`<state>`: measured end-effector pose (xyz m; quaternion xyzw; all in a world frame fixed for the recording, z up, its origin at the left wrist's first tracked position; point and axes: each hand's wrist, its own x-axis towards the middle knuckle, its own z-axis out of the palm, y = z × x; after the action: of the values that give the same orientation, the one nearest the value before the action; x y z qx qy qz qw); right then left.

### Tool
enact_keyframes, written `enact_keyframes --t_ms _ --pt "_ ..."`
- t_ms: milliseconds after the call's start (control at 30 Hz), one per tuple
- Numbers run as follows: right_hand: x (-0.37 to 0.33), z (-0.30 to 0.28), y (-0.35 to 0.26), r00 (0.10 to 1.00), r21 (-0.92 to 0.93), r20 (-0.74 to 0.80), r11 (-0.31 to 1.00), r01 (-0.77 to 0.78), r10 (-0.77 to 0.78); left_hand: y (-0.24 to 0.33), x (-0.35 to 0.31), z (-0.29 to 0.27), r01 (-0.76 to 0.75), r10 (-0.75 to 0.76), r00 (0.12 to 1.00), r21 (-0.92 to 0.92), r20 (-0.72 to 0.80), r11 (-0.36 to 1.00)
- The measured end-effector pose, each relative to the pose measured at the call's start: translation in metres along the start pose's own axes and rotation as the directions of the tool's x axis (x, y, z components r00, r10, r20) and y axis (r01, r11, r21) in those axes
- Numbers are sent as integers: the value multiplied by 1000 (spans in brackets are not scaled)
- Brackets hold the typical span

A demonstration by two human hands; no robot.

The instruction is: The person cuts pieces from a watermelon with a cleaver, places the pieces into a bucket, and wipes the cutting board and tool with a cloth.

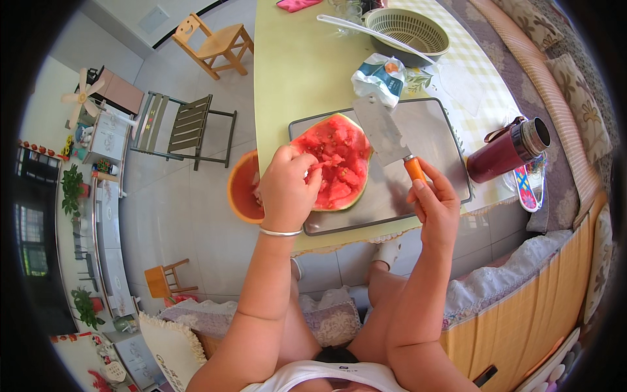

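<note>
On the steel cutting tray, right under the fingers of the left hand, sits a big wedge of red watermelon with a thin green rind, flesh side up. The flesh already looks pretty chewed up: gouged, lumpy, loose chunks sitting in the middle, so I'd say the cutting is well underway. The rind is still attached all along the curved edge though, and the wedge is still one piece, so there's plenty left to do.

The left hand is curled down onto the near-left part of the melon, fingertips pinched together on a bit of the flesh; can't really tell if it's lifting a chunk or just steadying the wedge. The right hand is wrapped closed around the orange handle of a wide steel cleaver, whose blade angles up and away from that grip and lies along the melon's right edge.

Just left of the left hand, a round orange bowl sticks out past the table edge. Beyond the cleaver's tip there's a crumpled white and blue plastic bag, further back a beige plastic colander, and off to the right of the knife hand a dark red thermos flask lying on its side.
</note>
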<state>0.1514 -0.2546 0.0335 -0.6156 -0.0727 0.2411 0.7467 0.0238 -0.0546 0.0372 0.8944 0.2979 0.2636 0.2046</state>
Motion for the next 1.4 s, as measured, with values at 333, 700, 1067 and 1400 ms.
enact_keyframes --t_ms 333,700,1067,1400 --pt "-4 3 -6 994 110 101 993 -46 35 -9 2 -15 187 -202 979 -398 2 898" --pt "-8 9 -6 974 1 182 991 -137 134 -29 2 -19 359 -287 908 -920 306 158" --pt "-14 13 -14 912 -10 335 969 -249 238 -28 2 -15 265 -347 915 -956 207 128" --pt "-10 13 -13 902 -80 328 960 -268 279 -22 -3 -28 271 -211 927 -942 311 -197"
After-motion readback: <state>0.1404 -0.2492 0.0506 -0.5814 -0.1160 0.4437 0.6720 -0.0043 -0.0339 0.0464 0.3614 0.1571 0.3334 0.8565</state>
